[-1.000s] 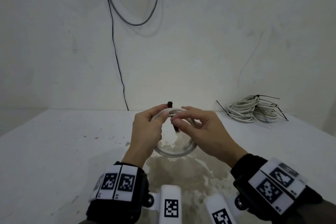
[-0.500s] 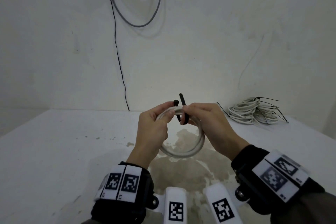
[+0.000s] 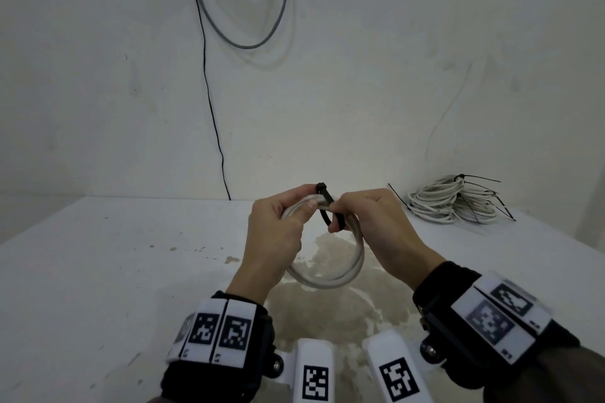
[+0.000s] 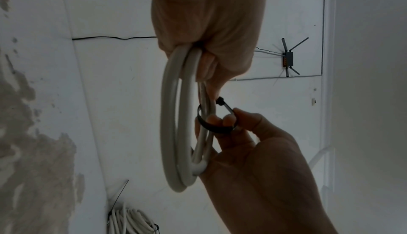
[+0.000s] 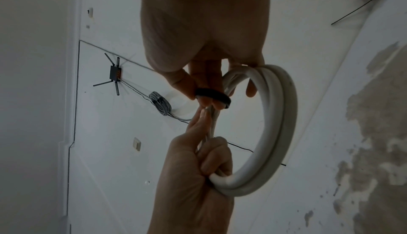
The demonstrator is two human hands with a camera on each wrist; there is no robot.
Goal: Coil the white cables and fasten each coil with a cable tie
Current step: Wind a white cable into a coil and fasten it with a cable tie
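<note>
Two hands up over the stained white table (image 3: 98, 271), both closed on one white cable coil (image 3: 340, 275). Left hand (image 3: 278, 232) wrapped round the coil's far-left part, thumb and forefinger pinching the strands just beside the tie. Right hand (image 3: 376, 222) pinching the black cable tie (image 3: 327, 203), fingertips (image 4: 229, 119) hooked through its loop while the palm cradles the coil's right side. Tie now bent round the bundled strands at the coil's far edge, square head (image 3: 321, 187) poking up between the two hands; half a second ago held more upright, tail tip standing above the knuckles, and a second ago barely showing past the fingers. Tail end no longer visible above the right hand. Cannot tell whether threaded through the head. Coil held off the table, hanging toward the near side, much as before.

Far right on the table: heap of tied white cables (image 3: 458, 203), black tie tails sticking out. Grey cable loop (image 3: 248, 42) and thin black wire (image 3: 209, 101) down the far wall.
</note>
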